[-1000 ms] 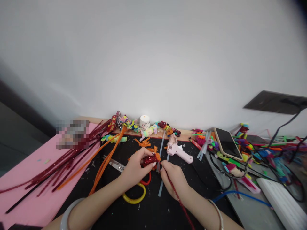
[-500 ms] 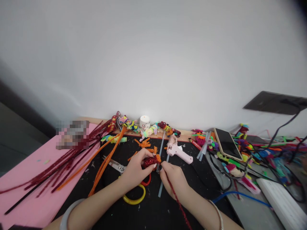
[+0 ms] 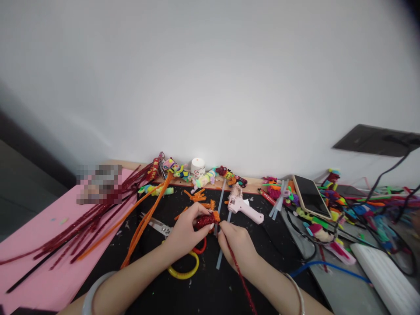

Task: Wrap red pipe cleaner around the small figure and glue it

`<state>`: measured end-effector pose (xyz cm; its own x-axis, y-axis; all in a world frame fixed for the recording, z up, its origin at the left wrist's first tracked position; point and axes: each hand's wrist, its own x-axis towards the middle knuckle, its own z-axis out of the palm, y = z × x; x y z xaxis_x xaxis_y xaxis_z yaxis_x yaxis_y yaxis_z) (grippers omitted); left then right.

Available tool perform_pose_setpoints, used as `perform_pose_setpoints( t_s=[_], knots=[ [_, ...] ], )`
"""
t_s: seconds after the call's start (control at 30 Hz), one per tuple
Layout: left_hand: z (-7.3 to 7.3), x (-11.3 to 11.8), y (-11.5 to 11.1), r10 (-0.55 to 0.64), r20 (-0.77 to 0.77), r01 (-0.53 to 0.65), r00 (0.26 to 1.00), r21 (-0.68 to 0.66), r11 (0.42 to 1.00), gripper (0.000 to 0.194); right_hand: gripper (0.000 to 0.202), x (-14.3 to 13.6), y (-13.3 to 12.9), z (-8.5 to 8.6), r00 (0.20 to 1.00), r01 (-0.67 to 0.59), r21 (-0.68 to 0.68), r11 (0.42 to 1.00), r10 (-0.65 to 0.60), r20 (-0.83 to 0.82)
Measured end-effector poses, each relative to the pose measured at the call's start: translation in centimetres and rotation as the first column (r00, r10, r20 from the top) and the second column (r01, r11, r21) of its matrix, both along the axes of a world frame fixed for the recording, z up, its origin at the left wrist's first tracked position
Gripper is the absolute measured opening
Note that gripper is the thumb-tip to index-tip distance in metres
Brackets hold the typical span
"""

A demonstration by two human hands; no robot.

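Note:
My left hand is closed on a small red glittery bundle of wound pipe cleaner with an orange end. Close beside it, my right hand pinches a red pipe cleaner, whose tail hangs down toward me past the wrist. My right fingertips are at the bundle's orange end; whether they touch it I cannot tell. Scissors with yellow and red handles lie partly under my left hand. Behind my right hand rests a pale pink glue gun, and a clear glue stick lies between my hands.
Red pipe cleaners spread over a pink sheet at left, with orange pipe cleaners nearby. Along the wall stand a white cup and colourful pipe-cleaner figures. At right lie a phone, cables and a white power strip.
The tail of the red pipe cleaner has swung slightly to the left. Both hands stay almost in the same place, still holding the same things.

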<state>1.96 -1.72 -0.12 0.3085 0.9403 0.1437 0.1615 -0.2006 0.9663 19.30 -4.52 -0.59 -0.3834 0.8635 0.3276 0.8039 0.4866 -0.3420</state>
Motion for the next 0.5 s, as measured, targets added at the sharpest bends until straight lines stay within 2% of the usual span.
perform_pose_setpoints(
  t_s=[0.17, 0.5],
  knots=[
    [0.06, -0.06, 0.01, 0.002, -0.015, -0.002, 1.000, 0.002, 1.000, 0.017, 0.018, 0.07, 0.01, -0.18, 1.000, 0.001, -0.035, 0.999, 0.000, 0.022],
    [0.02, -0.02, 0.01, -0.004, -0.009, 0.004, 1.000, 0.001, 1.000, 0.016, 0.019, 0.05, 0.06, -0.01, 1.000, -0.007, 0.000, 1.000, 0.007, 0.022]
  ],
)
